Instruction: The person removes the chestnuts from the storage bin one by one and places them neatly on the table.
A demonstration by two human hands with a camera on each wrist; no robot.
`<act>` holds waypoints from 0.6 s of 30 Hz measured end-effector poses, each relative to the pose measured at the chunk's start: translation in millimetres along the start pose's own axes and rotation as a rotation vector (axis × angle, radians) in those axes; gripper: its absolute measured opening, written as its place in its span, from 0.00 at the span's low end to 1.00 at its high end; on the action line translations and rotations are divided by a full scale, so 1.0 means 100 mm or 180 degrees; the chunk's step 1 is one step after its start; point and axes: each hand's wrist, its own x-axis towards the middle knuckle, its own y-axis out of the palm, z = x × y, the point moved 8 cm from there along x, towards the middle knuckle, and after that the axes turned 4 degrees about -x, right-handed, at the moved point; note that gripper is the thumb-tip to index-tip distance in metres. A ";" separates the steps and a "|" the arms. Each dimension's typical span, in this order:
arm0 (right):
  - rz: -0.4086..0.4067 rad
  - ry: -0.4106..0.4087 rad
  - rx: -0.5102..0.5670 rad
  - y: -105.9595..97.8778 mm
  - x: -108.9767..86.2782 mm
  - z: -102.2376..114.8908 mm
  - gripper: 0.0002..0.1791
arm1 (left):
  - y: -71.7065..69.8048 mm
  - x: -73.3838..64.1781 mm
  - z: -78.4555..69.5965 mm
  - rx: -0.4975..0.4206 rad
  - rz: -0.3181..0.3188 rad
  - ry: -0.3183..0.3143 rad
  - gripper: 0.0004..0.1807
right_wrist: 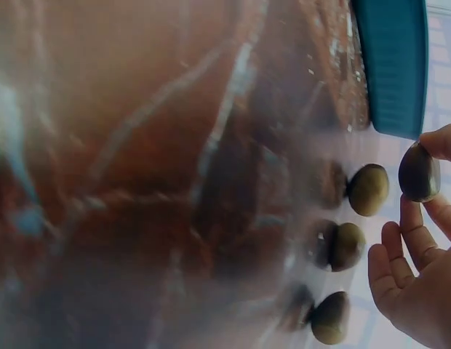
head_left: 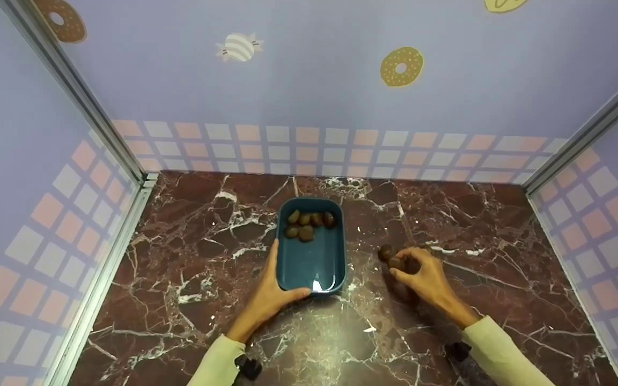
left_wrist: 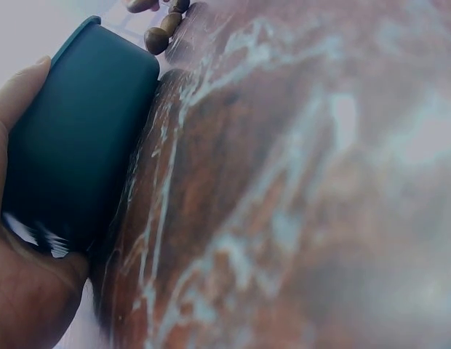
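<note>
A teal rectangular container (head_left: 312, 268) stands on the table with several brown, glossy chestnuts (head_left: 306, 233) at its far end. My left hand (head_left: 272, 297) grips its near left corner, thumb along the near rim and fingers on the left wall. In the left wrist view the same hand (left_wrist: 25, 291) lies against the container's side (left_wrist: 84, 123). To the right of the container, my right hand (head_left: 427, 279) pinches one chestnut (right_wrist: 419, 173) between thumb and fingertips. Three more chestnuts (right_wrist: 347, 247) sit in a row on the table beside it, partly hidden by the hand in the head view.
The dark red marbled table (head_left: 207, 279) has pale veins and a reflective surface. A lilac back wall (head_left: 319, 75) with printed sweets rises behind it. Side walls with metal corner strips (head_left: 102, 289) bound the table left and right.
</note>
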 end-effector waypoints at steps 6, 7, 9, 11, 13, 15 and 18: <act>0.0051 0.0004 0.0008 0.09 -0.06 -0.04 0.16 | -0.01 0.00 0.00 0.0041 -0.0009 -0.0026 0.79; 0.0065 0.0012 -0.0001 0.10 -0.07 -0.04 0.16 | -0.01 0.00 0.00 0.0043 -0.0007 -0.0034 0.79; 0.0106 0.0050 -0.0015 0.13 -0.08 -0.06 0.16 | -0.01 -0.01 0.01 0.0054 0.0005 -0.0083 0.79; 0.0145 0.0068 -0.0028 0.15 -0.09 -0.08 0.16 | -0.01 -0.01 0.01 0.0057 0.0013 -0.0124 0.79; 0.0169 0.0089 -0.0047 0.17 -0.09 -0.09 0.17 | -0.01 -0.01 0.01 0.0054 0.0022 -0.0160 0.79; 0.0176 0.0091 -0.0066 0.18 -0.09 -0.10 0.17 | -0.01 -0.01 0.01 0.0050 0.0023 -0.0171 0.78; 0.0160 0.0066 -0.0121 0.20 -0.08 -0.10 0.17 | -0.01 -0.01 0.00 0.0039 0.0022 -0.0156 0.79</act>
